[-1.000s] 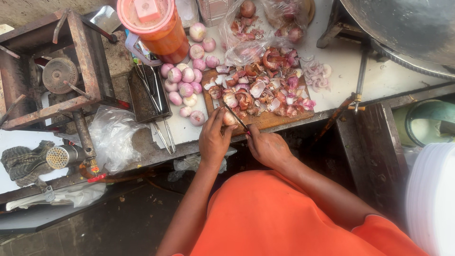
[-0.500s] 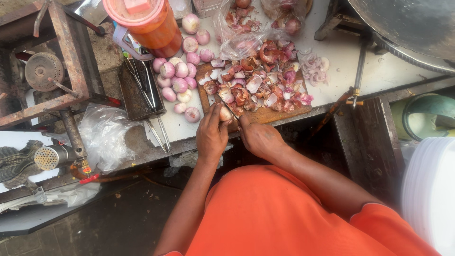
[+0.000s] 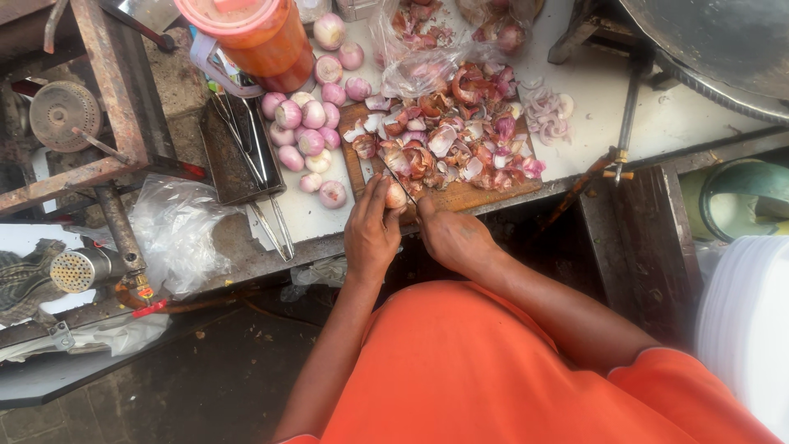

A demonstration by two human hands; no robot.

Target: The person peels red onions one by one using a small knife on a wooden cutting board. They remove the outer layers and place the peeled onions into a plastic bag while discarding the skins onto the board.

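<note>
Head view: the left hand (image 3: 371,234) is closed around a small onion (image 3: 396,196), holding it at the near edge of the wooden cutting board (image 3: 468,197). The right hand (image 3: 452,238) is closed on a knife (image 3: 395,182), with the blade resting against the onion. Peels (image 3: 448,140) cover most of the board. Peeled onions (image 3: 304,136) lie in a group left of the board, beside a metal tray (image 3: 234,177). An orange jug (image 3: 255,37) stands behind the tray.
</note>
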